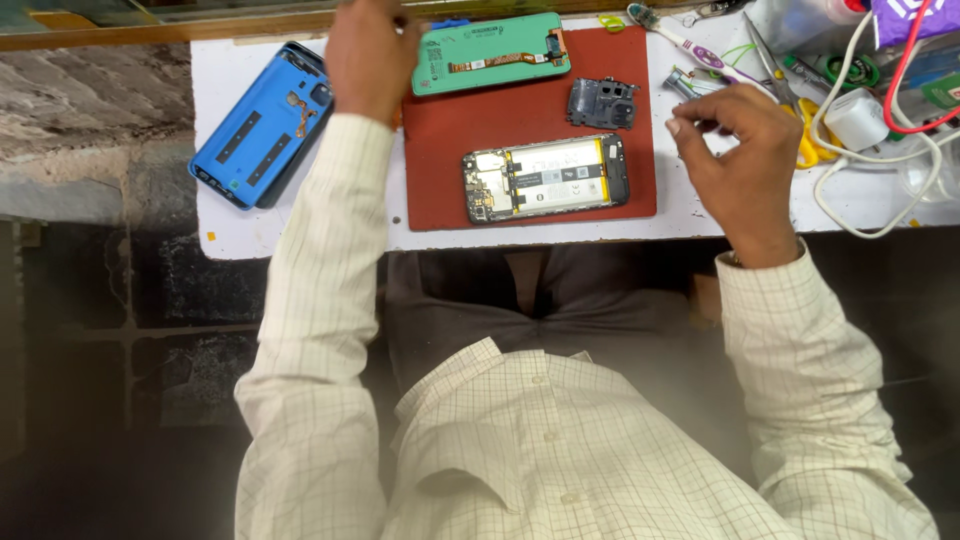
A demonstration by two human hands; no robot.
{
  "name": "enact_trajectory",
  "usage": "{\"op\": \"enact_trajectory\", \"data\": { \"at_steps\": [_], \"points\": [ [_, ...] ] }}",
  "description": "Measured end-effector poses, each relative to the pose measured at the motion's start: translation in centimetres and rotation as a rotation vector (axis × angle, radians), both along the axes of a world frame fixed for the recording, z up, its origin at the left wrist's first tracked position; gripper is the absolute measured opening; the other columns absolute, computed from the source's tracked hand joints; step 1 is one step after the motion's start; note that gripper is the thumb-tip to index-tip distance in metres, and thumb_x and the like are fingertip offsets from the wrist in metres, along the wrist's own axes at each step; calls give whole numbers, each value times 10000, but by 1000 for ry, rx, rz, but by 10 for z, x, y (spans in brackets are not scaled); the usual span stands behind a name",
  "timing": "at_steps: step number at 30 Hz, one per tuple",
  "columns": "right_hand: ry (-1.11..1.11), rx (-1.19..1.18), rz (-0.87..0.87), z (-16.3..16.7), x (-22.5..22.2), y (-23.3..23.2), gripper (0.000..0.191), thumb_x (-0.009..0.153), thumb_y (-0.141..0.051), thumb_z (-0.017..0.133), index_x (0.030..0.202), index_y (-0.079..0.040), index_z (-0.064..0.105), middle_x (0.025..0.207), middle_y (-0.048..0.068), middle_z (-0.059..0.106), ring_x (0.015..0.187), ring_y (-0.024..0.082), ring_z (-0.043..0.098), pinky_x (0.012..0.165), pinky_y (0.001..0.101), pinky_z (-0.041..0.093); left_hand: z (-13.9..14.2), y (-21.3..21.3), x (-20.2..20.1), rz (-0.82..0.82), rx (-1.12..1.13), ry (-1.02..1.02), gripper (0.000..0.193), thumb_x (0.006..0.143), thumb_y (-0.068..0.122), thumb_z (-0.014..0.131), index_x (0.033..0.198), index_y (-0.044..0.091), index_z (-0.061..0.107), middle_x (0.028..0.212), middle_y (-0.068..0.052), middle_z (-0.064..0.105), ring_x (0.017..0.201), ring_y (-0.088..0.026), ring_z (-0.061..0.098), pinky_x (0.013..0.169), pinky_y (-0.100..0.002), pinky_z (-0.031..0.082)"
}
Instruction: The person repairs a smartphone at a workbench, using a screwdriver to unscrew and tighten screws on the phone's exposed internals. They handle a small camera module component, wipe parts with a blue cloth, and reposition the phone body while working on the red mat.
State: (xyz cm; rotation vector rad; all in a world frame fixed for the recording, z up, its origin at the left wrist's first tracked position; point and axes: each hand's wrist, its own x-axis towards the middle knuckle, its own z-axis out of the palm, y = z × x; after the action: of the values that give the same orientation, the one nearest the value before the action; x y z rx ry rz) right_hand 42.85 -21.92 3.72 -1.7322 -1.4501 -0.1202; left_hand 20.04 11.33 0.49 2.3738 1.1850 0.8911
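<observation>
Left hand (370, 55) closed, resting beside green panel (491, 53); contents not discernible. Right hand (740, 150) half-curled, fingertips pinched, hovering over tabletop (300, 225) near scissors (790, 90).

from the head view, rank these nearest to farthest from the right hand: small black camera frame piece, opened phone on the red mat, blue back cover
From the right hand:
1. Small black camera frame piece, on the red mat, just beside the hand.
2. Opened phone, mid-mat, lower down.
3. Blue back cover, far across the table, beyond the left hand.
</observation>
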Motion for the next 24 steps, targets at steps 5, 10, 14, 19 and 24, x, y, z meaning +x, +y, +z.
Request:
{"op": "enact_trajectory", "data": {
  "at_steps": [5,10,14,19,24],
  "points": [
    [28,-32,-57,0,-12,-18,66,1010,-12,815,1033,14,758,975,106,731,851,192,680,760,280,525,-11,12,38,126,233,31,453,584,276,921,855,-25,717,910,-251,707,780,-465,697,644,-528,568],
    [95,-34,-124,-4,-1,-42,62,997,13,783,1051,19,753,983,102,727,868,186,673,757,275,506,-17,11,49,255,8,84,135,796,83,725,908,11,702,927,-235,705,862,-437,704,729,-490,586],
    [54,-1,-192,-12,11,-56,59,1005,19,799,1049,23,760,989,100,735,869,196,671,759,279,506,-25,-2,48,255,82,-18,177,748,104,754,847,-18,673,884,-252,694,825,-460,685,697,-518,573],
    [15,48,-192,-23,21,-60,64,1005,43,785,1057,28,752,993,108,718,889,207,686,775,289,520,-20,-15,41,134,464,-91,173,825,131,755,810,18,625,825,-184,653,740,-378,661,663,-485,537],
    [-294,-89,-201,-39,36,-27,205,909,-11,829,1091,14,739,1029,137,650,959,315,640,846,419,511,7,-35,6,108,623,-290,195,822,90,744,809,39,555,794,-118,599,732,-281,593,653,-404,468]
  ]
}}
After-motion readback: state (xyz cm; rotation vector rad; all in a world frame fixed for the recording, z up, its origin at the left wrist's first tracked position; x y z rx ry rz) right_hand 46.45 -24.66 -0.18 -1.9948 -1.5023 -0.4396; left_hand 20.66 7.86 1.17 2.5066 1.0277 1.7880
